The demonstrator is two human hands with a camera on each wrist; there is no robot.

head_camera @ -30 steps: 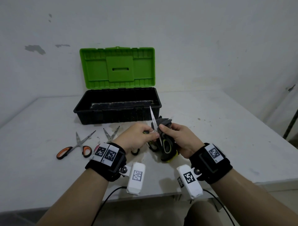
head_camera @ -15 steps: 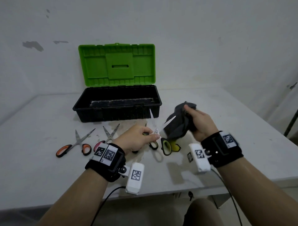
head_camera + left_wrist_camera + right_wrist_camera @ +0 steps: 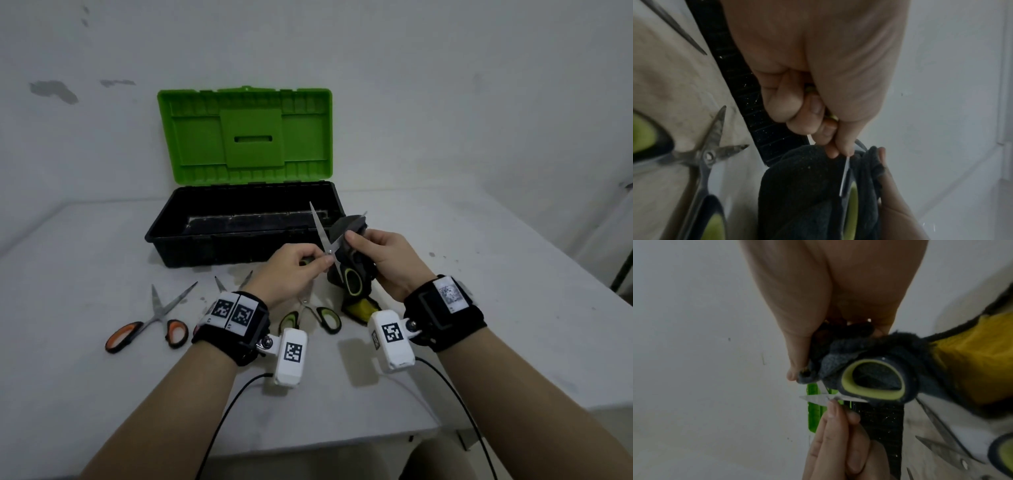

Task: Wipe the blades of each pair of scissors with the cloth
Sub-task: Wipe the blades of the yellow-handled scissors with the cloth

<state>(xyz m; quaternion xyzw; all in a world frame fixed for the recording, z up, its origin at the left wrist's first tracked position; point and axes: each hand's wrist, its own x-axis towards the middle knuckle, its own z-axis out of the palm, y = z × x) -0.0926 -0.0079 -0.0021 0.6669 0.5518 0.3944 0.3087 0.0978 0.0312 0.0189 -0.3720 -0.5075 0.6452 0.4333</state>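
white table [image 3: 479, 308] against a pale wall carries an open green-lidded toolbox [image 3: 245, 212]. left hand [image 3: 291, 270] pinches the green-handled scissors [image 3: 329, 246] at the pivot, blades spread above the fingertips. right hand [image 3: 383, 260] grips the dark cloth [image 3: 349, 228] around one blade. below the fingers lie orange-handled scissors [image 3: 150, 318] and another green-handled pair [image 3: 311, 317].
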